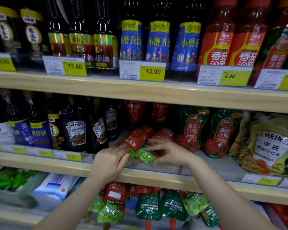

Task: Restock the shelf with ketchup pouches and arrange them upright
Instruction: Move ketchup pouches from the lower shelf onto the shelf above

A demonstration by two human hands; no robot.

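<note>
A red-and-green ketchup pouch (137, 143) lies tilted on the middle shelf (156, 177), its green end toward me. My left hand (110, 161) pinches its lower left edge. My right hand (169, 151) touches the pouch from the right, fingers spread over its top. A second pouch (164, 133) lies flat just behind. Two upright green-and-red ketchup pouches (191, 130) stand to the right. More red pouches (135, 112) stand at the back in shadow. Several ketchup pouches (148, 206) lie below the shelf, under my arms.
Dark Heinz sauce pouches (76, 130) and bottles stand to the left. Yellow Heinz salad dressing pouches (269, 145) crowd the right. The upper shelf (140, 92) holds oil and ketchup bottles with price tags. Bagged goods (55, 185) lie lower left.
</note>
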